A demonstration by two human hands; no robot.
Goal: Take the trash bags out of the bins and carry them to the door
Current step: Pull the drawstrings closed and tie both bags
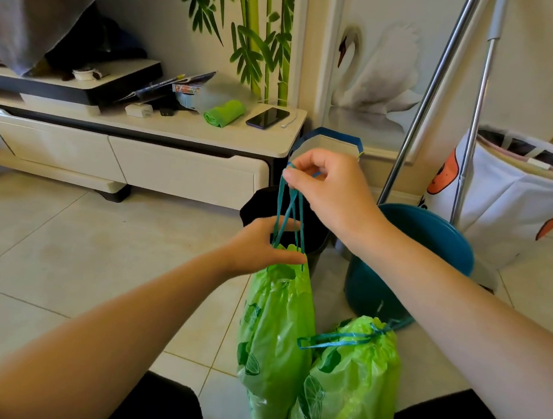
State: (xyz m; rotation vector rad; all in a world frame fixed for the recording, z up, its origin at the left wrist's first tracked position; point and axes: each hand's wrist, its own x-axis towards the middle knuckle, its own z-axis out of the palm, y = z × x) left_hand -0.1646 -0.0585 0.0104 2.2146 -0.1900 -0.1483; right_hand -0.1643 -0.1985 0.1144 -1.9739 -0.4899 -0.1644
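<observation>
A green trash bag hangs in front of me over the floor. My right hand pinches its teal drawstrings and holds them up. My left hand is closed around the gathered neck of the bag, just below the strings. A second green trash bag stands on the floor to the right, its teal drawstring tied shut. Behind my hands is a black bin, mostly hidden by them.
A blue bin stands to the right of the black one, with two metal poles behind it. A white laundry bag is at the far right. A low white cabinet carries a phone and a green roll.
</observation>
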